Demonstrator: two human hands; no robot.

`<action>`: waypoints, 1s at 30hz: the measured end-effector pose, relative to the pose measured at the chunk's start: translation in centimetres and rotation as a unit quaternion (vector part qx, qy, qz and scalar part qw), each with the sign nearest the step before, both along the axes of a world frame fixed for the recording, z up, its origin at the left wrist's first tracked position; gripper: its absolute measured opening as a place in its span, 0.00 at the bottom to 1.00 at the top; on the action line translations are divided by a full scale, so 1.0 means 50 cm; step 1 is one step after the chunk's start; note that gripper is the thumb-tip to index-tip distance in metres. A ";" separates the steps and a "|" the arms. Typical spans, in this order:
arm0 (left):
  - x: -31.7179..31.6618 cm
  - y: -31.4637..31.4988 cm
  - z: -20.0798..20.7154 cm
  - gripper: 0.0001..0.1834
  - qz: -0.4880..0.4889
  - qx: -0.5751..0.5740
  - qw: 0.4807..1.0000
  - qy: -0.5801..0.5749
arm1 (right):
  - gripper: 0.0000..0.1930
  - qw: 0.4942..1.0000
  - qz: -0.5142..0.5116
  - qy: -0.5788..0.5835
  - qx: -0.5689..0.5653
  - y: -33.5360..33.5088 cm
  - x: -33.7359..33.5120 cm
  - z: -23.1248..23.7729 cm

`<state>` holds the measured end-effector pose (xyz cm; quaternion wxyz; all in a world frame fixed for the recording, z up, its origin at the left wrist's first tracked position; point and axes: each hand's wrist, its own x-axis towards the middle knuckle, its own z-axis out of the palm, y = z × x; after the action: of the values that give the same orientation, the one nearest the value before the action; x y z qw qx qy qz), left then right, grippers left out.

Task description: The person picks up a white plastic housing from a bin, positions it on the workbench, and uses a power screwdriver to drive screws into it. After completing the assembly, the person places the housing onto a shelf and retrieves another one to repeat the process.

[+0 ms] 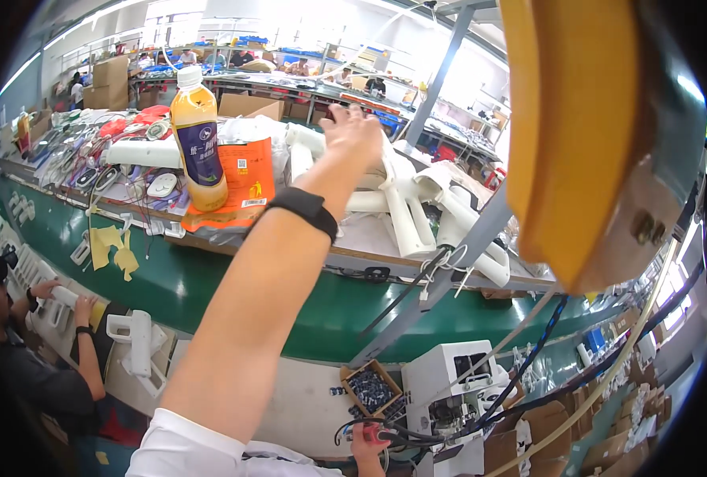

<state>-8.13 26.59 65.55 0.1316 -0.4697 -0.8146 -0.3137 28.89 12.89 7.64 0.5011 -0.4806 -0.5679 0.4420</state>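
Note:
My left arm, in a white sleeve with a black wristband, stretches far out over the workbench. My left hand (355, 137) is open, fingers spread, just above a heap of white plastic housings (405, 219); it holds nothing that I can see. At the lower edge my right hand (366, 447) is closed round a red object with black cables (376, 433), whose kind is too small to tell. Close by it stand a cardboard box of small dark parts (372, 387) and a white machine (441, 389).
A bottle of orange drink (198, 143) stands by an orange packet (246, 171) on the bench (353, 254). A yellow part (576, 143) hangs close at right. At left a co-worker (31, 358) handles a white housing. Cables and cardboard boxes (536, 437) lie lower right.

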 end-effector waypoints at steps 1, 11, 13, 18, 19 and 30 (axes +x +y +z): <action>-0.018 -0.007 -0.005 0.25 -0.005 -0.033 0.999 -0.002 | 0.22 1.000 0.014 -0.018 0.015 -0.002 -0.002 -0.002; -0.147 0.062 -0.002 0.21 -0.188 -0.195 0.945 -0.182 | 0.29 0.991 -0.010 -0.046 0.126 -0.017 -0.026 0.056; -0.121 0.088 -0.050 0.18 -0.186 -0.076 0.973 -0.115 | 0.28 0.995 -0.007 -0.032 0.097 -0.020 -0.018 0.060; -0.120 0.079 -0.070 0.14 -0.077 0.095 0.979 0.163 | 0.26 0.692 0.021 -0.514 0.507 -0.024 -0.062 0.247; -0.114 0.082 -0.068 0.14 -0.074 0.129 0.973 0.175 | 0.26 0.690 0.019 -0.515 0.508 -0.024 -0.055 0.220; -0.055 -0.002 -0.036 0.22 -0.024 0.298 0.931 0.210 | 0.21 0.990 0.001 -0.014 0.137 -0.037 -0.076 0.158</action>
<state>-10.90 26.51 63.73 0.4264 -0.4831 -0.6261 -0.4391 25.10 11.02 15.53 0.5537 -0.4132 -0.6308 0.3533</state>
